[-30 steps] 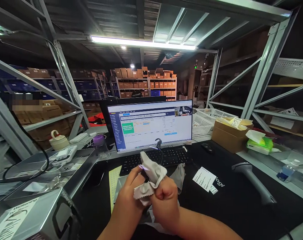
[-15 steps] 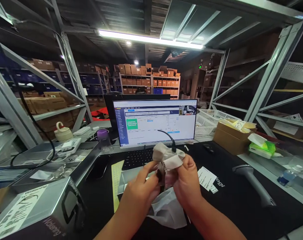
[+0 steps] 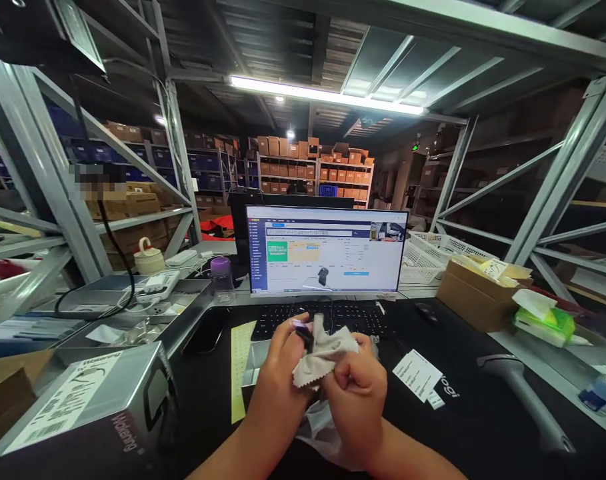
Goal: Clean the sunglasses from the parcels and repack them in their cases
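Observation:
Both hands are together in front of the keyboard. A pale grey cleaning cloth point(image 3: 323, 357) with zigzag edges is bunched between them. My left hand point(image 3: 277, 373) is closed around dark-framed glasses point(image 3: 303, 332), whose lens shows a purple glint above the fingers; most of the frame is hidden by cloth and fingers. My right hand point(image 3: 357, 387) is a closed fist, pinching the cloth on its right side. Under the wrists lies a translucent white bag point(image 3: 317, 427). An open grey box point(image 3: 255, 357) sits partly behind my left hand.
A monitor point(image 3: 327, 250) stands behind the keyboard point(image 3: 277, 320). On the right are printed cards point(image 3: 417, 375), a barcode scanner point(image 3: 527, 400), a mouse point(image 3: 426, 312) and a cardboard box point(image 3: 475, 293). On the left are a silver box point(image 3: 87, 407) and a phone point(image 3: 207, 330).
The curved black temple that stuck up above the cloth is out of sight, and a lens glint now shows at my left fingers. My right hand has turned into a fist. The view shifted left.

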Motion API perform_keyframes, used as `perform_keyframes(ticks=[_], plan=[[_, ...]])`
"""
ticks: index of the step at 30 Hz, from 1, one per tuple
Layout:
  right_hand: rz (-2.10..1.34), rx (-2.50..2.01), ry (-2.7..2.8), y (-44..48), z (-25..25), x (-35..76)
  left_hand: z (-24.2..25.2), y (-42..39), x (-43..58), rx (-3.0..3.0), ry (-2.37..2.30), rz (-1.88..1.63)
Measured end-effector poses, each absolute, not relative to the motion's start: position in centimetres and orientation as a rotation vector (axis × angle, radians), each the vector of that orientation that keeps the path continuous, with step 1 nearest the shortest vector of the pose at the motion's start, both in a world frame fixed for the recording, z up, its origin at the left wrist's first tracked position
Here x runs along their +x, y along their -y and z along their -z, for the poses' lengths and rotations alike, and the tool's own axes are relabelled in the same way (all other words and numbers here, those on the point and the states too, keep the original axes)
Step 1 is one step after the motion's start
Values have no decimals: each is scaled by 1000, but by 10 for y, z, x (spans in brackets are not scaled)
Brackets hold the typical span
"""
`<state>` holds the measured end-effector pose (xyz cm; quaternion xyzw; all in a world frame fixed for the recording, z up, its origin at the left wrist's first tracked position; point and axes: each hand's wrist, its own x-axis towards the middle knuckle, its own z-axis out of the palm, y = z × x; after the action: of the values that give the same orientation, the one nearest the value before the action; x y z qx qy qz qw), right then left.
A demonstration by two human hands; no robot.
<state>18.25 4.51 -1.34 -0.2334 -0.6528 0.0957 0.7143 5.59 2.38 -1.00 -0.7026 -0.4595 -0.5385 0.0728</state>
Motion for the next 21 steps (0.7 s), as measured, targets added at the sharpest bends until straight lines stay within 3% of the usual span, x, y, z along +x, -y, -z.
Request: perform_keyframes(ticks=[7,12,16,21], plan=[[-186,-512,1705,-66,5,190,13,-26,61,-2316,1499,1542],[-427,-451,1752,-74,1,193,13,-16,63,-2583,1684,1615],[-713,-451,1734,-84,-6,210,-4,-4,43,-2809,1758,1392],[-930,-586,1526,-95,-22,244,-32,3,11,-2393,1688,1299]])
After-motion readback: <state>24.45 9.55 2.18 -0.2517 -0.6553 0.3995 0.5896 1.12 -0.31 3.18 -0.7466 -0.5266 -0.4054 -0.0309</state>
